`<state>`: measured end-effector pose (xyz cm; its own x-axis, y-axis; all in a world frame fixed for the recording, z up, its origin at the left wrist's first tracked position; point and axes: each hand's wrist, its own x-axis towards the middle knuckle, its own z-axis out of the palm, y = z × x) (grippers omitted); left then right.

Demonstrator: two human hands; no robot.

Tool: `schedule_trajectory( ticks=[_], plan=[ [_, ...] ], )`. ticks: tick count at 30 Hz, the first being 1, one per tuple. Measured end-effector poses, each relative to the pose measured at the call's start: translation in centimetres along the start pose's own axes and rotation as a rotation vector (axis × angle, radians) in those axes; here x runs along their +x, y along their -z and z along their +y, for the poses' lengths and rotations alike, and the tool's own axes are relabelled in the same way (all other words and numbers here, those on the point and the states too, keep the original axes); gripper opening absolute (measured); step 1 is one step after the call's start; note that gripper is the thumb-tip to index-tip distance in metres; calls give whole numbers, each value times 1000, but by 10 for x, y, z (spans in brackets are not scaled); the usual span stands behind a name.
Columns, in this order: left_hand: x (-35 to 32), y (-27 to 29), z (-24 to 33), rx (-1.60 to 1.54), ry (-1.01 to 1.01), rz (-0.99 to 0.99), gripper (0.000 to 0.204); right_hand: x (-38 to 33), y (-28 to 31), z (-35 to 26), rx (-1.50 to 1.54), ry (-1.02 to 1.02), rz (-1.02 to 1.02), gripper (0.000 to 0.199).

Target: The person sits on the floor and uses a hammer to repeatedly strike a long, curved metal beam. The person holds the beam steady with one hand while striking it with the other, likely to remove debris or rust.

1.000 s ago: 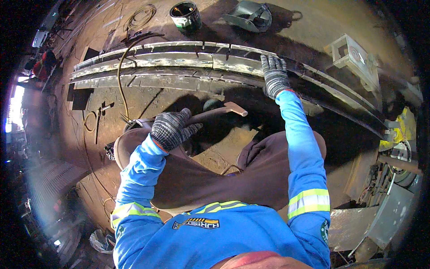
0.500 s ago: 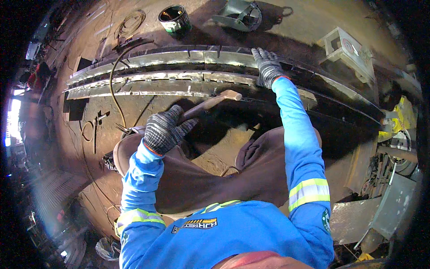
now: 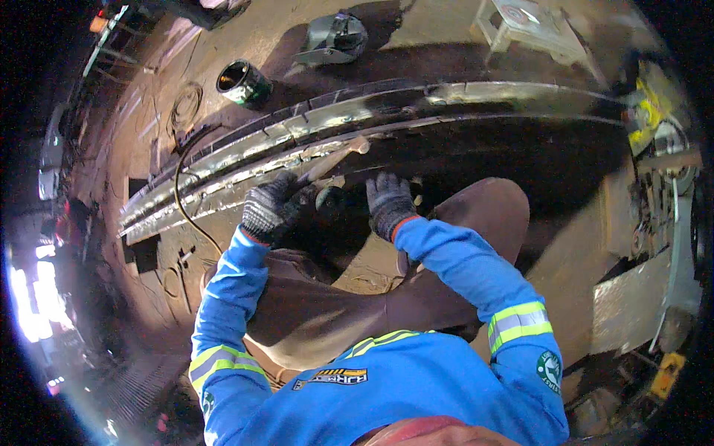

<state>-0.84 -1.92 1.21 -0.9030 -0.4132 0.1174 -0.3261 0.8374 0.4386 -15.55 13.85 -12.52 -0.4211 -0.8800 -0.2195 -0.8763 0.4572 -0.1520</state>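
Note:
My left hand [image 3: 269,209], in a grey knitted glove, is closed round the handle of a hammer [image 3: 327,165]. The hammer's head points up and right, over the near edge of two long metal beams [image 3: 297,128] lying side by side. My right hand [image 3: 390,204], gloved the same way, is in shadow beside the near beam, to the right of the hammer. Its fingers stretch forward, slightly apart, with no object visible in them; whether the tips touch the beam I cannot tell. My bent knees [image 3: 487,223] are spread on either side below the hands.
Beyond the beams stand a paint-stained bucket [image 3: 242,83], a welding helmet [image 3: 335,39] and a small pale stool [image 3: 528,31]. A cable [image 3: 178,195] crosses the beams at the left. An angle grinder [image 3: 667,141] and yellow cloth [image 3: 648,111] sit at the right end.
My right hand has come off the far beam, back toward me and left, to the near side. My left hand still holds the hammer. The whole view has swung round.

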Motion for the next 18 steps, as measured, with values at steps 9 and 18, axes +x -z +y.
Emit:
schedule_trajectory(
  ticks=[9, 18],
  plan=[
    [80, -53, 22, 381, -284, -106, 38, 88, -6, 37, 221, 32, -108, 46],
    [137, -110, 94, 241, -612, -83, 32, 55, -29, 13, 566, -15, -59, 42]
  ],
)
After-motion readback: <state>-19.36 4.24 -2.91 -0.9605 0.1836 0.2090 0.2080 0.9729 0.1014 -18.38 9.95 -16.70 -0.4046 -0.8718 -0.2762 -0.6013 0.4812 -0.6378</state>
